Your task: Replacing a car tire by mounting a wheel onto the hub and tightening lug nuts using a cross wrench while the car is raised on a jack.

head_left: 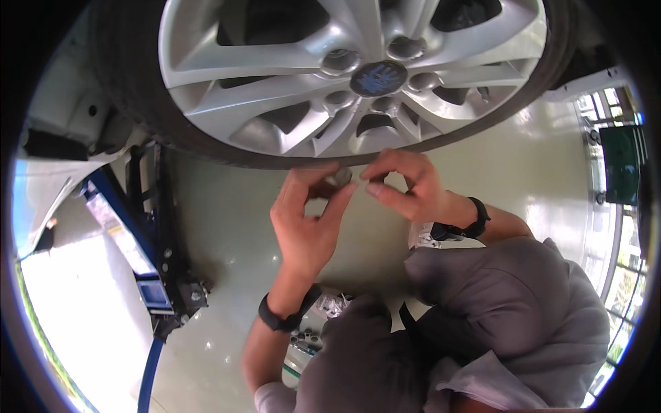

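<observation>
My left hand (303,224) is raised just under the tyre's lower edge, its thumb and fingertips pinching a small grey roundish piece (342,176), perhaps a lug nut. Close beside it on the right, my right hand (413,193) is curled with thumb and forefinger nearly meeting; what it holds, if anything, is too small and blurred to name. Just beyond both hands stands a silver alloy wheel (275,96) with several spokes, recessed bolt holes and a dark centre cap (379,78) with blue markings. The black tyre (227,157) surrounds it.
A blue and black floor jack (155,275) stands at the left beside the car body (76,199). Near my knees lie a box of small silvery pieces (334,304), several sockets (306,337) and another small box (430,235). A dark green cabinet (620,165) stands at the right.
</observation>
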`<state>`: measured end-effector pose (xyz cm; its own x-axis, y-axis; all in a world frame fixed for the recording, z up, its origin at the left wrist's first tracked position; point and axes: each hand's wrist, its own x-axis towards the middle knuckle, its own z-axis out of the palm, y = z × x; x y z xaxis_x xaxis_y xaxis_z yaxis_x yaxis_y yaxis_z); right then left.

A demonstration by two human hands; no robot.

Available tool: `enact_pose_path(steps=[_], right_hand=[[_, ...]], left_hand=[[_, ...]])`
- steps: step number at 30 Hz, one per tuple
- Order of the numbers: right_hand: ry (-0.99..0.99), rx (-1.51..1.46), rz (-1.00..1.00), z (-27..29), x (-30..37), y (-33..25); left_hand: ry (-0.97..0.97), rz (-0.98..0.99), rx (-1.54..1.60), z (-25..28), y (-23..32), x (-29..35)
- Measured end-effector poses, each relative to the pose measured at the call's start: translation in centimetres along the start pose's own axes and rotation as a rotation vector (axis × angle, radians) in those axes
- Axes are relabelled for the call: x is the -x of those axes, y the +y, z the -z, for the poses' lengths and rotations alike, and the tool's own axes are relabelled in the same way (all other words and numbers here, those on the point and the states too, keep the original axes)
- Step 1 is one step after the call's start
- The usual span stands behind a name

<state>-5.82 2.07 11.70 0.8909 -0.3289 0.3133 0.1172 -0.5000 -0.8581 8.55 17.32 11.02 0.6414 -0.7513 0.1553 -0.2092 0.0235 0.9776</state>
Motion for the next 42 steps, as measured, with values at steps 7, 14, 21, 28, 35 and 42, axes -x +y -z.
enact_pose_path(steps=[7, 14, 21, 28, 35, 42], right_hand=[[0.259, -0.223, -0.197, 1.9, 0.5, -1.7], [0.393, -0.162, -0.199, 2.9, -0.4, -2.5], [0.497, 0.123, 0.011, 3.4, -2.3, -2.3], [0.614, 0.680, 0.329, 5.4, -5.5, -1.4], [0.684, 0.920, 0.444, 6.1, -7.5, -0.5], [0.684, 1.069, 0.339, 6.3, -7.5, -0.5]], left_hand=[[0.226, -0.581, -0.137, -6.1, 0.2, -4.0], [0.257, -0.787, -0.096, -7.7, 1.0, -5.5], [0.219, -0.862, -0.125, -7.5, 1.2, -5.9], [0.177, -0.633, 0.055, -7.9, 0.9, -7.1], [0.176, -0.638, -0.142, -6.8, 0.1, -7.6], [0.191, -0.723, -0.185, -7.7, -0.2, -8.4]])
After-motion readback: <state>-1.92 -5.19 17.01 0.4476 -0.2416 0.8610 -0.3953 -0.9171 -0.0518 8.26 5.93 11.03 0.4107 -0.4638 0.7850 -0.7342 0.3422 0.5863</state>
